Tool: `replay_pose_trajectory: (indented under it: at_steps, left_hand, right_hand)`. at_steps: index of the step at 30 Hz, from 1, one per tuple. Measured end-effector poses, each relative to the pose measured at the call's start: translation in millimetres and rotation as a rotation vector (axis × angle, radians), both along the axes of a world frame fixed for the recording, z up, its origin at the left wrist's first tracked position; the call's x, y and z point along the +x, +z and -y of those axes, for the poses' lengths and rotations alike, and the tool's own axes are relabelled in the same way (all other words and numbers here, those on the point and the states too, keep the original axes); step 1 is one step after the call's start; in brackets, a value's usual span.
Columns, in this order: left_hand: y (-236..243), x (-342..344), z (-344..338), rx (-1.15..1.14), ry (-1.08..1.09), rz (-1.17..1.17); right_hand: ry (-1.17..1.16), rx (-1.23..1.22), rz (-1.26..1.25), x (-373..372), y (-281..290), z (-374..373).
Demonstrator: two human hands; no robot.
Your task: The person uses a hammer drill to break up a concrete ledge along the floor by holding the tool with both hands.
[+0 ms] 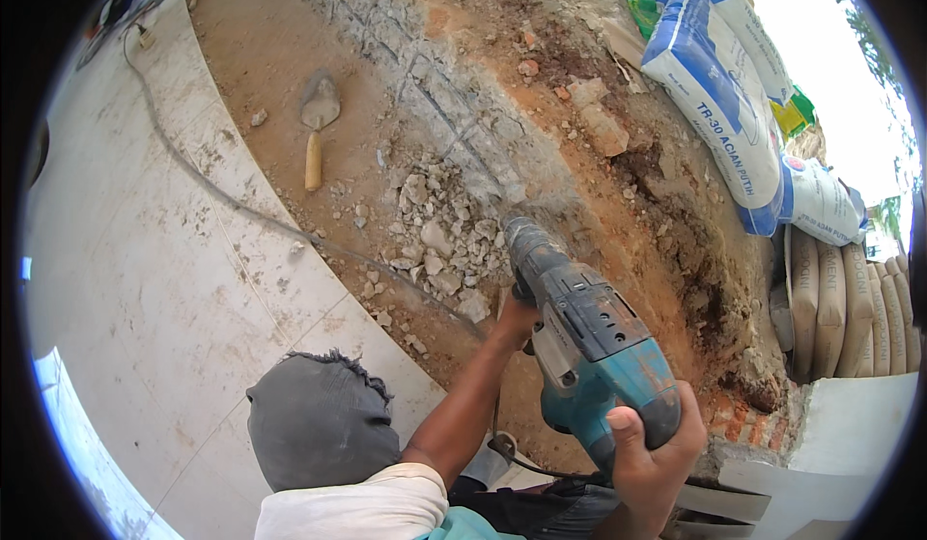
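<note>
A teal and black rotary hammer drill (594, 313) points away from me, its dusty nose down at the broken concrete strip (521, 178). My right hand (661, 448) is closed around its rear handle, thumb on top. At the drill's left side, just behind the nose, my left hand (521, 316) grips it; most of those fingers are hidden. I cannot make out the bit's tip. Grey concrete rubble (435, 236) lies heaped just left of the nose. Bent steel bars (446, 106) show in the strip beyond.
A trowel (319, 110) with a wooden handle lies on the dirt, left of the rubble. A grey cable (208, 183) crosses the pale tiles (116, 279). Blue-white sacks (715, 106) and brown sacks (832, 299) stand right. Rounded grey cloth (319, 424) fills the lower left.
</note>
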State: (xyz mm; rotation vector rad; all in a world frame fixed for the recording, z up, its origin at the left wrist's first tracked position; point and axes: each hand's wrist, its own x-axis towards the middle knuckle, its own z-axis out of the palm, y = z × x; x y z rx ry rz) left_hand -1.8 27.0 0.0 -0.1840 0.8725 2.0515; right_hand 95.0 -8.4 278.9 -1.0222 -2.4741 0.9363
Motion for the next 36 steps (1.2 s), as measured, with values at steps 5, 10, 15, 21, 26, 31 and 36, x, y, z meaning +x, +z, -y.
replay_pose_trajectory:
  at_steps: [5,10,15,21,26,31,36]
  left_hand:
    - [-0.6,6.4,-16.5,-0.015,0.081,-0.212]
    - [-54.9,7.1,-27.2,0.034,0.037,-0.215]
    - [-40.8,2.4,-26.7,0.042,-0.008,0.106]
    - [-21.0,4.4,-18.6,-0.055,0.056,-0.092]
    - [-65.5,1.7,-29.1,-0.117,0.031,-0.079]
    - [-70.8,-10.6,-25.9,-0.182,0.005,-0.189]
    - [-82.4,-3.2,-34.5,-0.146,0.136,-0.155]
  right_hand:
    - [0.004,0.085,-0.046,14.0,-7.4,-20.6]
    - [0.008,-0.024,0.013,9.2,-16.2,-22.8]
    - [0.051,0.021,0.035,12.1,-16.5,-25.6]
    - [0.039,-0.063,-0.013,17.0,-23.2,-37.8]
    - [0.014,-0.085,-0.045,24.1,-35.7,-51.2]
    - [0.003,-0.118,-0.064,14.2,-52.0,-60.6]
    - [0.009,-0.171,-0.077,8.0,-48.3,-66.1]
